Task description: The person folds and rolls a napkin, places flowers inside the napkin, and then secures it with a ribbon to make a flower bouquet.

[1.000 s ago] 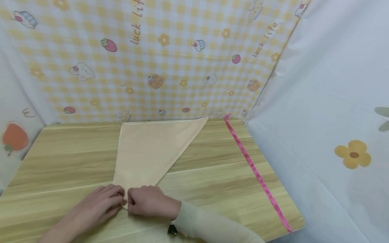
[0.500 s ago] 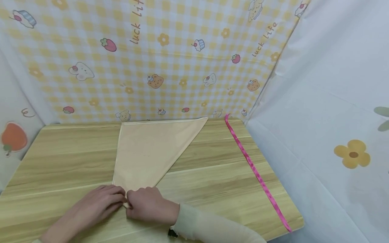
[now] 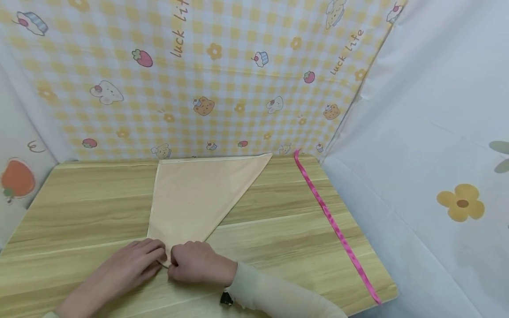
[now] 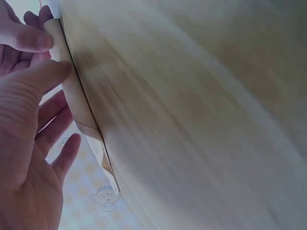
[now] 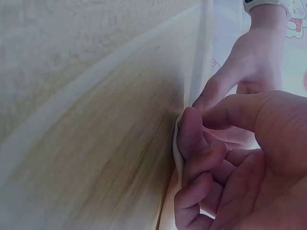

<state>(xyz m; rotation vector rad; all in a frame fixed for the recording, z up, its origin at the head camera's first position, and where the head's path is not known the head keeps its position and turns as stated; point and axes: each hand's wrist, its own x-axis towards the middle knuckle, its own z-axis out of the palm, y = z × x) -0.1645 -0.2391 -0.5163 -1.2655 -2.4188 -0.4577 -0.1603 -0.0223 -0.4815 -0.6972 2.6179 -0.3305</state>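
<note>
A peach cloth (image 3: 191, 198) with pale hemmed edges lies flat on the wooden table, wide at the back and narrowing toward me. At its near end, my left hand (image 3: 137, 267) and right hand (image 3: 199, 263) pinch the edge side by side. In the left wrist view that edge forms a narrow roll (image 4: 76, 98), and my left thumb (image 4: 55, 74) presses on it while the other fingers lie behind. My right fingers (image 5: 192, 129) curl against the cloth edge in the right wrist view, hiding part of it.
A pink ribbon (image 3: 338, 232) runs lengthwise along the right side of the table (image 3: 278, 256). Behind the table hangs a yellow checked curtain (image 3: 230, 79) with cartoon prints. White sheets (image 3: 417, 132) close off the sides. A small black object (image 3: 226, 299) shows under the right sleeve.
The near edge of the cloth has moved slightly away from me as both hands work along it. My right hand dipped toward me, then came back up. The ribbon has stayed still.
</note>
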